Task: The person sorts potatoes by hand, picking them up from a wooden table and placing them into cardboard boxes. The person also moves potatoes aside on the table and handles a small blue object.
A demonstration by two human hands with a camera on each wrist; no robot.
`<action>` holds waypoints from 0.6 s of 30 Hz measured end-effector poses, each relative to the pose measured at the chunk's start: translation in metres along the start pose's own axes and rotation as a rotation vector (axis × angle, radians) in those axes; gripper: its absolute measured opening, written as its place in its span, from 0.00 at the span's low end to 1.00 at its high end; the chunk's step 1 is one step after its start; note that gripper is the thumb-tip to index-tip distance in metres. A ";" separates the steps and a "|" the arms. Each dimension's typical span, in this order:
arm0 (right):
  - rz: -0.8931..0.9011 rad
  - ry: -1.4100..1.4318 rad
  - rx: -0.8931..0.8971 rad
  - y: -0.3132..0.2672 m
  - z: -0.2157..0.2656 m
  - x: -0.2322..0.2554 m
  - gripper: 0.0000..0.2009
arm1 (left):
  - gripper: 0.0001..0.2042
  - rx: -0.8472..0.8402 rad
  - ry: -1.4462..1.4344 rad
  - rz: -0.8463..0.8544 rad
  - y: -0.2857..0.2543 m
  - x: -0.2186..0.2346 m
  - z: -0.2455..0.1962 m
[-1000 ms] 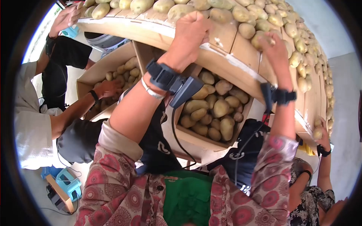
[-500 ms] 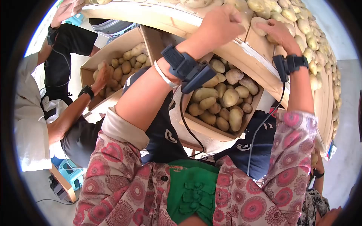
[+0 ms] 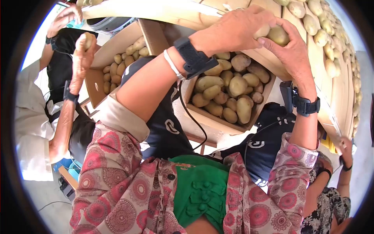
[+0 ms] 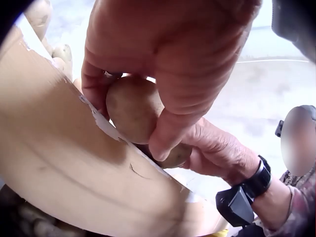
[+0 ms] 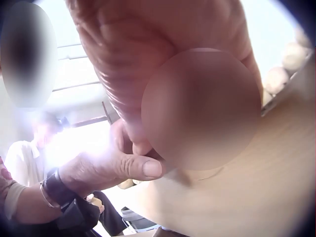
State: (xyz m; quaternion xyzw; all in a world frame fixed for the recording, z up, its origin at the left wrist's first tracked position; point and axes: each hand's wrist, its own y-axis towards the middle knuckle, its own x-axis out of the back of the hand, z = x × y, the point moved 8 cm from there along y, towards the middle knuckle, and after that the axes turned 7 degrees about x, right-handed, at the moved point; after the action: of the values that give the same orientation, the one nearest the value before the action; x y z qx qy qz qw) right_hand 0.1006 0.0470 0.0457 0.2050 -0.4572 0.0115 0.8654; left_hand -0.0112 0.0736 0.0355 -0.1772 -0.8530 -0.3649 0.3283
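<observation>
Both hands meet above the wooden edge of the potato-covered surface. In the head view, the left hand (image 3: 241, 30) pinches a light potato (image 3: 261, 32) between thumb and fingers. Close against it, the right hand (image 3: 290, 48) grips a greenish-brown potato (image 3: 278, 36). The left wrist view has the left hand (image 4: 163, 59) around its potato (image 4: 132, 109) in front, and the right hand (image 4: 222, 148) behind around the other potato (image 4: 176, 156). A blur hides what lies under the right hand (image 5: 158, 44) in the right wrist view; the left hand (image 5: 106, 165) is beside it.
Below the hands stands a cardboard box (image 3: 212, 121) of potatoes, with a second potato box (image 3: 95, 84) to its left. More potatoes (image 3: 310, 25) lie on the boards at upper right. A neighbouring person's hand (image 3: 83, 58) holds a potato at left; another person sits at lower right.
My left hand has moved right to meet my right hand, which has turned inward with its potato. The neighbour's lower hand has risen from the left box with a potato.
</observation>
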 end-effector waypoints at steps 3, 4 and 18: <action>-0.096 0.151 -0.017 -0.006 -0.010 0.006 0.20 | 0.09 -0.104 -0.017 -0.125 0.008 0.015 -0.008; -0.104 0.204 -0.020 -0.011 -0.006 0.009 0.20 | 0.09 -0.103 -0.015 -0.129 0.011 0.016 -0.005; 0.049 0.335 0.018 -0.043 -0.006 -0.033 0.15 | 0.10 0.374 -0.994 0.288 -0.009 0.013 0.013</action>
State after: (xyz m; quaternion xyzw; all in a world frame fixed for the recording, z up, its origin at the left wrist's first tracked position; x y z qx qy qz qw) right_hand 0.0948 0.0154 0.0013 0.1967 -0.3113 0.0705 0.9271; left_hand -0.0313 0.0785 0.0335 -0.3818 -0.9228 -0.0309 -0.0417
